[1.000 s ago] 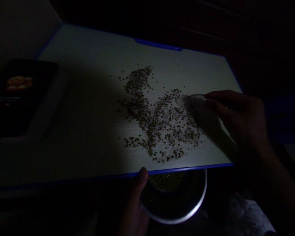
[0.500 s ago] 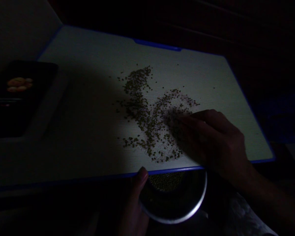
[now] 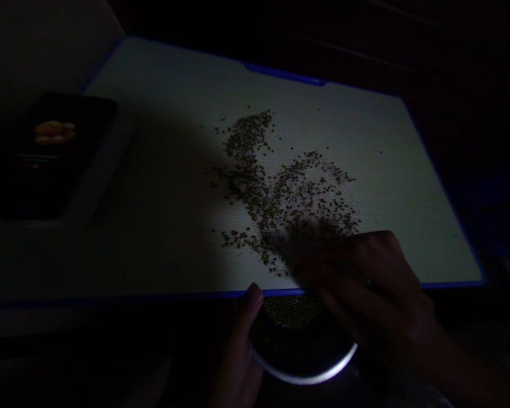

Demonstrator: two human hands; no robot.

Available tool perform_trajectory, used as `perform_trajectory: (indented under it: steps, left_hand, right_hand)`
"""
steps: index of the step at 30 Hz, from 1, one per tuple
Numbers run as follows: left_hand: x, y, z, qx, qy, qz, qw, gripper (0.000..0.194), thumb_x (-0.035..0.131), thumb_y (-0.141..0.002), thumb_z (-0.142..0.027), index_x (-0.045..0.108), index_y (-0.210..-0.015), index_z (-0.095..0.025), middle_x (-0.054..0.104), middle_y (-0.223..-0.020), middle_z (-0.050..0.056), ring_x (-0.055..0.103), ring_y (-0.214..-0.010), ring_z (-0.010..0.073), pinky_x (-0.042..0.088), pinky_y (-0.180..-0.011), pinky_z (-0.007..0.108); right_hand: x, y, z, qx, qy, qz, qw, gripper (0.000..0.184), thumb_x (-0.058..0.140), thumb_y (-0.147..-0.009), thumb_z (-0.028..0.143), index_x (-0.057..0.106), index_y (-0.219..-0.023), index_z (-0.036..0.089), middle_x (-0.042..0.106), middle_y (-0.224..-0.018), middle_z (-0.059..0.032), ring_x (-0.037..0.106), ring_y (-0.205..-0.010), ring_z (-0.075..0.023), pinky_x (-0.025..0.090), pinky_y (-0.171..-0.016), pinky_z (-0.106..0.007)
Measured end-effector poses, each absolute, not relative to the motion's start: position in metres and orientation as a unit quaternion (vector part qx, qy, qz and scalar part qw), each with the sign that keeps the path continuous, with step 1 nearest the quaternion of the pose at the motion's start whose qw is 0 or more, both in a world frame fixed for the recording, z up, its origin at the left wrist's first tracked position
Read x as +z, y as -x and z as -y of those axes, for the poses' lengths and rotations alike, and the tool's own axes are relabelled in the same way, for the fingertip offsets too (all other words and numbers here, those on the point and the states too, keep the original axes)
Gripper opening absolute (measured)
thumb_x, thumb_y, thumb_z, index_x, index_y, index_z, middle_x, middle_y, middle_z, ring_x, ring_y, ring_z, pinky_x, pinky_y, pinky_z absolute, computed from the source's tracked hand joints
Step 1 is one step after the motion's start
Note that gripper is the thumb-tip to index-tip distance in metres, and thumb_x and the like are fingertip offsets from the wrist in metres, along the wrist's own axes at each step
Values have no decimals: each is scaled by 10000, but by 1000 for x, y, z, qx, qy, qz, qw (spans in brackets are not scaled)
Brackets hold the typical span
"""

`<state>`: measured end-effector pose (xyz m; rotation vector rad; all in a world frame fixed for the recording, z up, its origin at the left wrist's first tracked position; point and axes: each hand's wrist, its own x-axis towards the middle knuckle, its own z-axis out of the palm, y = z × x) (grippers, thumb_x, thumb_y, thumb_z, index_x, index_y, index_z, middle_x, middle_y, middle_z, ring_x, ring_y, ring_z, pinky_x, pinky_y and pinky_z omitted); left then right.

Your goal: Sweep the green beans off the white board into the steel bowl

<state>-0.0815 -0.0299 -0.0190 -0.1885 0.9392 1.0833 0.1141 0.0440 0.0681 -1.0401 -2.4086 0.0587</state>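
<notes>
Lower centre, gathering seeds seems the step: right hand half-curled, left hand at bowl, grips unclear; next needs steadiness.

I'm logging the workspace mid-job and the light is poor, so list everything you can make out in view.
Tabletop: one, pale with blue edging, across the middle
Scattered seeds: too many to count, greenish-brown, on the tabletop
Bowl: one, dark inside with bright rim, below the near edge
Seeds in the bowl: uncountable, greenish, partly hidden
Device with lit screen: one, black, at left
Wall: one, dim grey, upper left
Left hand: one, colour unclear, beside the bowl's left rim, thumb at the tabletop edge
Right hand: one, colour unclear, over the near edge, fingers blurred by the scattered seeds
</notes>
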Motion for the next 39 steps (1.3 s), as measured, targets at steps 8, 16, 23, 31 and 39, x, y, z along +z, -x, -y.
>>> perform_trajectory:
  steps: [8,16,23,31,39]
  left_hand:
    - [-10,68,24,466,119,-502,719,984,1118,-694,-530,722,-1548,-243,851,-1498,154,617,-1614,502,547,-1314,616]
    - [-4,67,21,477,105,-532,692,955,1135,-640,-522,764,-1477,-249,848,-1513,140,597,-1633,500,490,-1369,608]
    - [-6,68,21,476,128,-538,684,967,1166,-590,-528,792,-1449,-287,821,-1575,106,509,-1706,481,424,-1417,589]
    - [-9,70,25,478,123,-477,727,818,1042,-807,-554,767,-1518,-258,841,-1537,139,611,-1625,498,513,-1347,641]
    - [-9,76,23,468,178,-506,702,1077,1181,-548,-504,753,-1493,-216,872,-1473,153,563,-1662,504,491,-1372,603]
  right_hand:
    - [63,-134,-25,73,364,893,253,305,647,-1103,25,775,-1345,158,840,-1273,-89,705,-1124,-243,471,-974,-479]
    - [82,-152,-37,73,426,845,314,324,716,-1033,-2,742,-1269,218,808,-1180,-63,764,-1106,-230,609,-918,-408]
    - [84,-156,-28,126,488,797,333,303,743,-1034,44,757,-1230,276,811,-1108,-44,792,-954,-215,647,-725,-340]
    - [78,-125,-29,224,391,837,310,256,691,-1033,40,784,-1236,166,817,-1061,-68,783,-910,-136,660,-744,-222]
    - [75,-112,-75,243,450,810,285,188,727,-1078,164,864,-1189,227,879,-1001,-47,832,-839,-157,653,-724,-249]
